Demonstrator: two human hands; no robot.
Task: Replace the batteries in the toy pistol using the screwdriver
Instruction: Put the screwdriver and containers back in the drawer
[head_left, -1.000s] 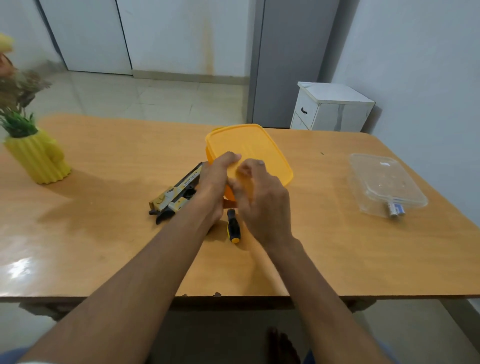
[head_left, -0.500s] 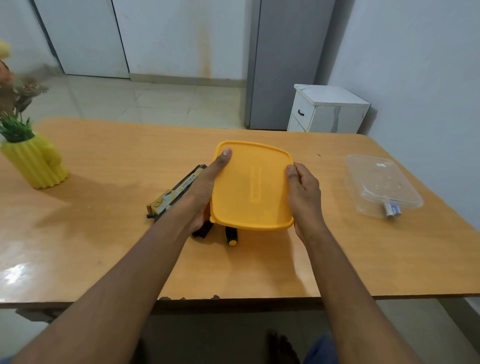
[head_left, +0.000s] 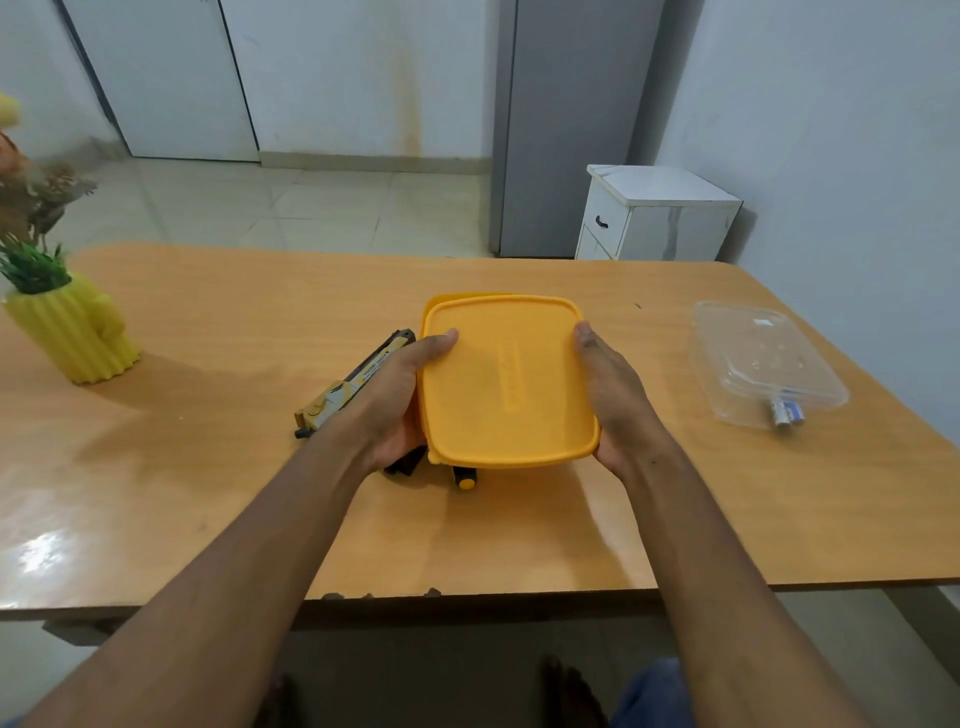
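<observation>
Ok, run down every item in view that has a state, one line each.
yellow container: lid on, held between both hands over the table.
left hand: gripping the container's left edge.
right hand: gripping its right edge.
toy pistol: lying flat, untouched.
screwdriver: lying down, mostly hidden under the container.
clear container: closed, batteries inside.
white cabinet: drawer shut.
</observation>
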